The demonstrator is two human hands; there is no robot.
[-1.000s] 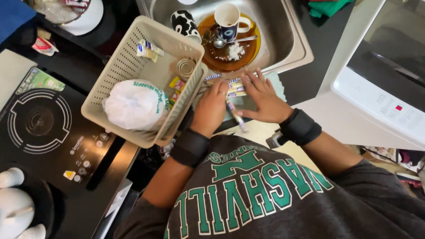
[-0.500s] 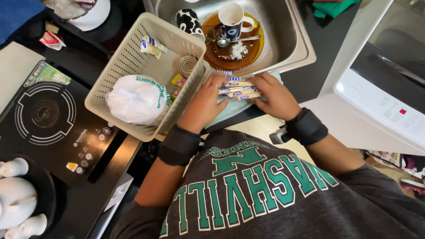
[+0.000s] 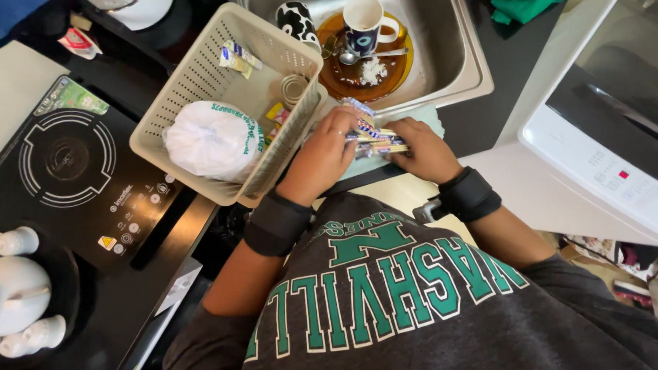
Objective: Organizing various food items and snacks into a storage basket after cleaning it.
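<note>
Item: bundle of thin sachets (image 3: 375, 141), light, limp, probably slippery (print too small to read). Left hand (image 3: 326, 157) and right hand (image 3: 424, 151) each clamp one end; beige basket (image 3: 194, 80) left of the grip.

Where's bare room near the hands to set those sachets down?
Both the left hand and right hand hold the sachets. Free: basket floor beside the white bag; pale cloth by the sink. Crowded: sink, with plate and mug.

One head-worn view is given, aimed steeply down from close above the counter (image 3: 503, 164), with the sink (image 3: 449, 64) seen at the top edge.
</note>
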